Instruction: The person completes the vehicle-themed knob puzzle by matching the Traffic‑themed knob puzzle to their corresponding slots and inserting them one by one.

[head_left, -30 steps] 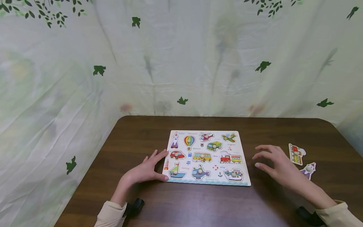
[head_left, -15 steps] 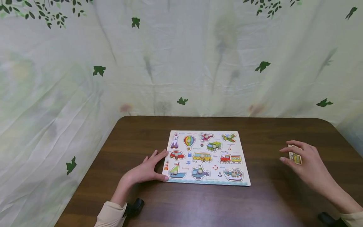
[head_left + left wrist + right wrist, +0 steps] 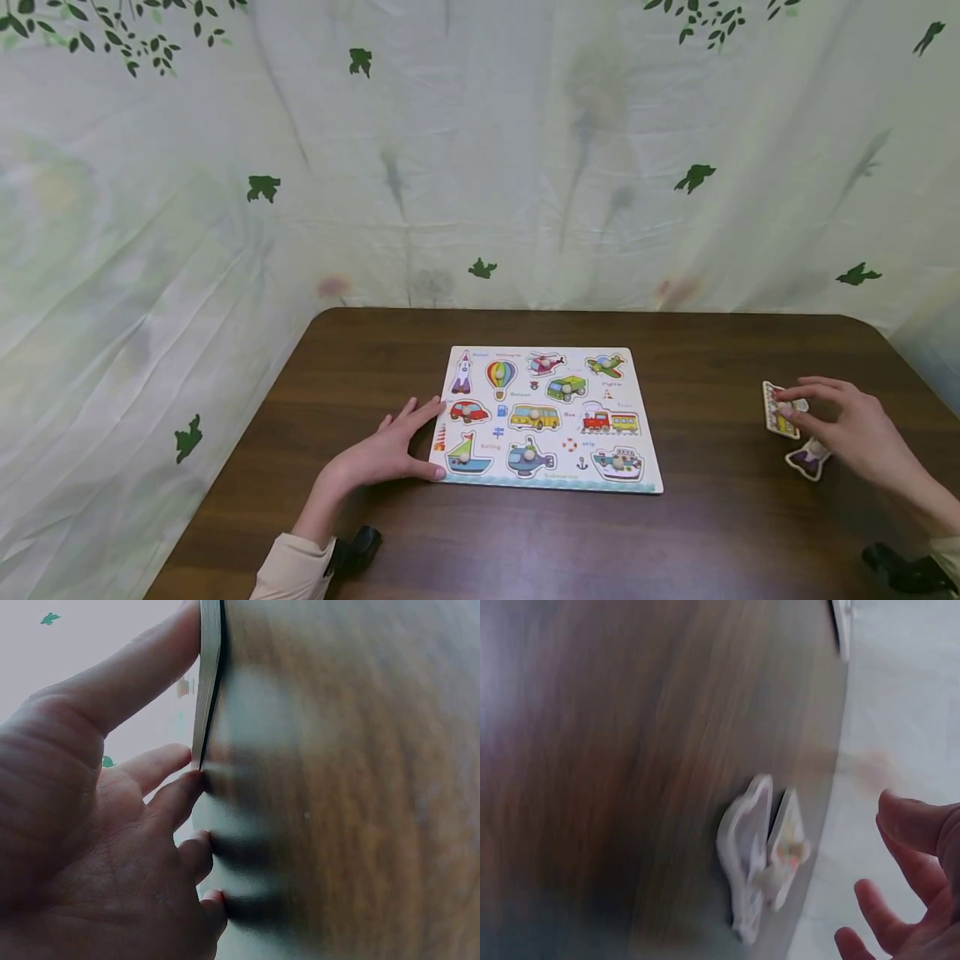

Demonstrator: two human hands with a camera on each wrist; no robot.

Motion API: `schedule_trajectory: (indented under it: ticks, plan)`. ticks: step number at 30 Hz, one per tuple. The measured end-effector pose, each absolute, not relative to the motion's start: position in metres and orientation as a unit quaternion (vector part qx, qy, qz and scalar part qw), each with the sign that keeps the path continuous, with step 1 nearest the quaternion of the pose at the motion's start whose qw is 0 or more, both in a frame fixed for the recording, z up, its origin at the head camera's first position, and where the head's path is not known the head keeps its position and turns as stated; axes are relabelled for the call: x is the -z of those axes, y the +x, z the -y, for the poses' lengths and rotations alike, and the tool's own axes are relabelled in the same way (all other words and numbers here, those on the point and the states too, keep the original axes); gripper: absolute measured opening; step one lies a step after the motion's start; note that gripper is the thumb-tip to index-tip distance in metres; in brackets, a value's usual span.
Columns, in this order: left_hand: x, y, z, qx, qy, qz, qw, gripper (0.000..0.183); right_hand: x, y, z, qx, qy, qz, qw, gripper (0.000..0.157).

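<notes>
A white puzzle board (image 3: pixel 628 392) with knobbed vehicle pieces lies flat on the table in the head view. My left hand (image 3: pixel 382 454) rests at its left edge, fingers spread. In the left wrist view, my left thumb and a finger touch the rim of the board (image 3: pixel 208 682). Two loose pieces lie right of the board: a red-and-yellow one (image 3: pixel 774 417) and a purple-and-white rocket (image 3: pixel 807 460). My right hand (image 3: pixel 862 433) hovers by them, partly covering both. In the right wrist view, the rocket piece (image 3: pixel 742 855) stands apart from my right hand (image 3: pixel 911 877), which holds nothing.
A brown wooden table (image 3: pixel 720 517) lies beneath everything. Behind it hangs a pale curtain (image 3: pixel 525 167) printed with leaves. Black straps with camera housings (image 3: pixel 356 548) sit on both wrists.
My right hand has moved right, from beside the board to the loose pieces, and passed over them farther right. The left hand and the board have stayed put.
</notes>
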State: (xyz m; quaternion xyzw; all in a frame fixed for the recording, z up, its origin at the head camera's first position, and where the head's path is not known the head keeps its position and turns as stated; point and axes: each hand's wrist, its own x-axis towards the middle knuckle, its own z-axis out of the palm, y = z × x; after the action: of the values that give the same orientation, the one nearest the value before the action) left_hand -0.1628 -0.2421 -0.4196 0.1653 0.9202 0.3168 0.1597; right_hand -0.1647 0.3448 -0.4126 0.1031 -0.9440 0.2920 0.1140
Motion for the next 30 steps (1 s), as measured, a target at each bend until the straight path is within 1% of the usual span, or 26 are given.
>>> schedule_trajectory:
  ticks: [8,12,18,22,25,30]
  plan:
    - [0.419,-0.162,0.242,-0.316,0.167,-0.92,0.16,0.097,0.422,-0.179,-0.36,-0.223,0.101,0.963,0.113,0.022]
    - [0.419,-0.162,0.242,-0.319,0.168,-0.919,0.159,0.097,0.424,-0.186,-0.363,-0.203,0.097,0.969,0.105,0.025]
    - [0.42,-0.162,0.242,-0.317,0.17,-0.92,0.157,0.098,0.424,-0.192,-0.365,-0.196,0.074,0.974,0.087,0.032]
    - [0.421,-0.163,0.242,-0.316,0.17,-0.92,0.159,0.098,0.425,-0.193,-0.366,-0.196,0.063,0.976,0.077,0.033]
    - [0.422,-0.163,0.242,-0.316,0.168,-0.92,0.162,0.098,0.427,-0.194,-0.366,-0.195,0.061,0.976,0.076,0.033]
    - [0.421,-0.162,0.242,-0.317,0.164,-0.92,0.162,0.098,0.429,-0.195,-0.367,-0.193,0.055,0.977,0.077,0.036]
